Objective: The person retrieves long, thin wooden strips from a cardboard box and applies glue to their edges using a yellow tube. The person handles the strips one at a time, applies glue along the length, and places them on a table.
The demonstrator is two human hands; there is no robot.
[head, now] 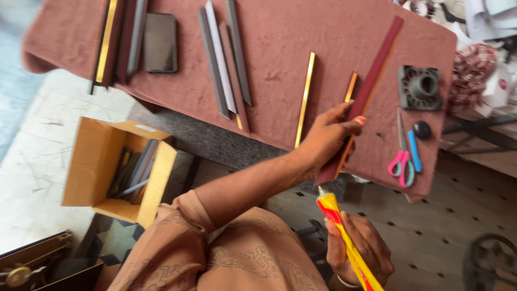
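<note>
Fingers: those of the left hand point(328, 137) were pinched shut on the lower end of a long dark red strip point(371, 86), thumb on top; those of the right hand point(360, 249) were wrapped closed about a yellow and red tube point(344, 237).
Strip: it ran slanting from the left hand up across the worktop point(280, 48), its far end near the back edge, its lower end overhanging the front edge.
Tube: held upright below the worktop's edge, its pale nozzle just beneath the strip's lower end, near it; contact could not be told.
Step in hand: judged from the nozzle's place, the tube was being brought to the strip's end for applying its contents.
Next move: this would seem to call for a steady strip and a gentle squeeze along it.
Worktop: covered in reddish-brown cloth, it carried gold strips point(305, 99), grey and dark strips point(223, 59), a black phone point(160, 43), pink and blue scissors point(402, 164), a black knob point(421, 129) and a dark grey moulded part point(420, 87).
Container: an open cardboard box point(94, 161) stood on the floor at left, holding more grey and dark strips on end.
</note>
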